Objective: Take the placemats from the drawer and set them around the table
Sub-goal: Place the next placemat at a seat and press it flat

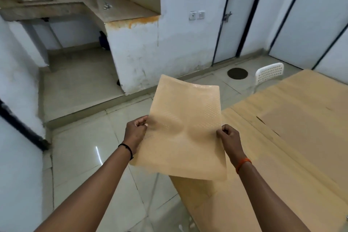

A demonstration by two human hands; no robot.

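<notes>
Head view: left hand (136, 130) and right hand (228, 137) pinch placemat (185, 128), hiding table (293, 118) corner

No legible text or labels anywhere.

A placemat (183, 128) is hanging in the air at the centre, over the near left corner of the tabletop (293, 137), with the left hand (136, 131) pinching its left edge and the right hand (228, 137) its right edge. A second placemat (308, 128) is lying on the tabletop to the right. A chair (269, 72) is standing at the tabletop's far end. A counter (120, 8) is sitting far left.
</notes>
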